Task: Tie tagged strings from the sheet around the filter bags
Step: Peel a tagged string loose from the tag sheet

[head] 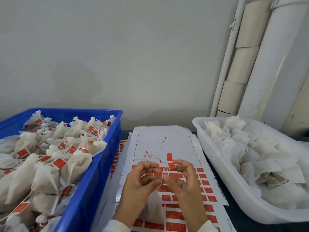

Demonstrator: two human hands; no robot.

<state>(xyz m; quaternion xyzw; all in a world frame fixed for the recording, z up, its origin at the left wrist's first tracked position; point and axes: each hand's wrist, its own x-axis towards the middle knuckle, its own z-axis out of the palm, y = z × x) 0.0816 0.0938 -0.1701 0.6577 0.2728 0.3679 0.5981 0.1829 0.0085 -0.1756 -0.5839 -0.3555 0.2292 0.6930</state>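
Closest to us, our left hand (142, 180) and right hand (182, 178) pinch one tagged string (161, 177) over the sheet (167, 134), its red tag (171, 166) at our right fingertips, likely just peeled off. Tied bags fill the blue crate (93, 181); untied filter bags (242, 148) wait in the white tray (217, 164). The tags' print is too small to read.
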